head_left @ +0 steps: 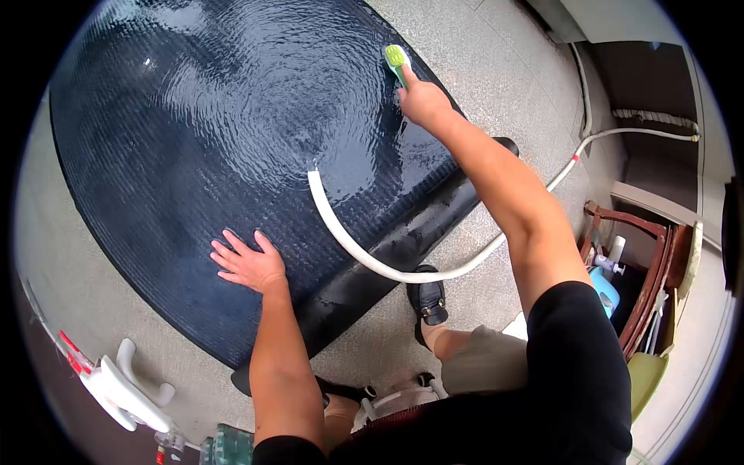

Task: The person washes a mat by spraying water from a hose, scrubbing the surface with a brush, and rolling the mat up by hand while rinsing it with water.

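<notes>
A large dark ribbed mat (194, 178) lies on the floor under a sheet of rippling water, its near edge rolled up. My left hand (252, 263) rests on the mat's left part, fingers spread, holding nothing. At the upper right of the mat, my right hand (422, 97) is wrapped round the handle of a green and white brush (397, 57). A white hose (341, 232) curves over the rolled edge. Water runs from its open end onto the mat between my hands.
The hose runs back to the wall at the right. Beside that wall stands a reddish-brown wooden rack (659, 271) with bottles and a blue container (604, 291). A white appliance with red parts (116, 391) is at the lower left. My feet in black shoes (428, 298) are near the roll.
</notes>
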Available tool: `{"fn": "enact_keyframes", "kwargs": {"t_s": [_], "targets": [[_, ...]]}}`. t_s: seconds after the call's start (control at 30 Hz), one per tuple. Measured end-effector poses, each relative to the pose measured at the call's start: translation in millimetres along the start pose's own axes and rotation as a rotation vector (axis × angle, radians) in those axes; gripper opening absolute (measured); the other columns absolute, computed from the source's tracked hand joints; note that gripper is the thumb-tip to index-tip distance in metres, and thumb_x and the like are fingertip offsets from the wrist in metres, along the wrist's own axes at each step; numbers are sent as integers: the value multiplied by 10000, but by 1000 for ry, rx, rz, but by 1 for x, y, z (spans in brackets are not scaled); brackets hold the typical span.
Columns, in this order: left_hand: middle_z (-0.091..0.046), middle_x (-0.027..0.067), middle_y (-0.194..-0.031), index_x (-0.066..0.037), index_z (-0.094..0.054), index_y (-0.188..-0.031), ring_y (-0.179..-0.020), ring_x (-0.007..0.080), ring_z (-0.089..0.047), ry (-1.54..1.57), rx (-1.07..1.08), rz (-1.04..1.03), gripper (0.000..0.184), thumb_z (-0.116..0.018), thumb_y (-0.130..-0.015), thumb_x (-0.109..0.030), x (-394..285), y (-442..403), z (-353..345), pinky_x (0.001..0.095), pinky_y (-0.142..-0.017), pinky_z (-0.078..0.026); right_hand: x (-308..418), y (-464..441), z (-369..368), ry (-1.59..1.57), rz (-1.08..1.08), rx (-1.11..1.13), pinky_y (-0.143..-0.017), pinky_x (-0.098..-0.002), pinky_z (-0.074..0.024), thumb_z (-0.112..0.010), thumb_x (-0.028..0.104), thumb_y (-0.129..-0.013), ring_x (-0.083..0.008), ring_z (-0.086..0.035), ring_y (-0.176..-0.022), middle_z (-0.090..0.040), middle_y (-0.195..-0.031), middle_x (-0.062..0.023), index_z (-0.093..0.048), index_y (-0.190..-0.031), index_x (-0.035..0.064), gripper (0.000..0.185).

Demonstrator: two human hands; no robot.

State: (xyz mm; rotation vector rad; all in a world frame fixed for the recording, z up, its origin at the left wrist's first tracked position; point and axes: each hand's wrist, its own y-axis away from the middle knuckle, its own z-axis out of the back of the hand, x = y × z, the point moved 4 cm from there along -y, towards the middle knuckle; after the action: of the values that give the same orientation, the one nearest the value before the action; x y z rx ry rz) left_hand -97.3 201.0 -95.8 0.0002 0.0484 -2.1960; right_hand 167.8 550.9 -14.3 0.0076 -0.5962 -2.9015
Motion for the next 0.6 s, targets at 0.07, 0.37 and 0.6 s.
{"fn": "enact_keyframes", "kwargs": {"t_s": [0.07, 0.37, 0.6], "targets": [[-239, 172, -1571, -148, -341, -1495, -1459, 384, -186, 28, -41, -5, 684, -526, -920, -468, -1, -3, -1, 643, -1127, -165, 15, 48, -19, -18, 119, 82, -855, -470, -507, -481, 310, -967, -379, -652, -973, -678, -1059, -199, -279, -1508, 183, 591], [-227, 177, -1574, -137, -330, -1499, -1462, 389, -169, 23, 6, -2, 686, -511, -928, -471, -2, -1, 3, 637, -1132, -155, 6, -27, -19, -284, -154, -128, -905, -469, -485, -447, 322, -980, -402, -625, -1039, -667, -1076, -236, -295, -1490, 125, 567], [-238, 205, -1562, -120, -350, -1488, -1451, 415, -187, 45, -6, -15, 690, -527, -916, -462, -2, -1, 5, 647, -1123, -163, 103, 29, -32, -178, 288, 93, -848, -497, -497, -441, 335, -983, -428, -653, -904, -665, -1014, -270, -275, -1503, 142, 579]]}}
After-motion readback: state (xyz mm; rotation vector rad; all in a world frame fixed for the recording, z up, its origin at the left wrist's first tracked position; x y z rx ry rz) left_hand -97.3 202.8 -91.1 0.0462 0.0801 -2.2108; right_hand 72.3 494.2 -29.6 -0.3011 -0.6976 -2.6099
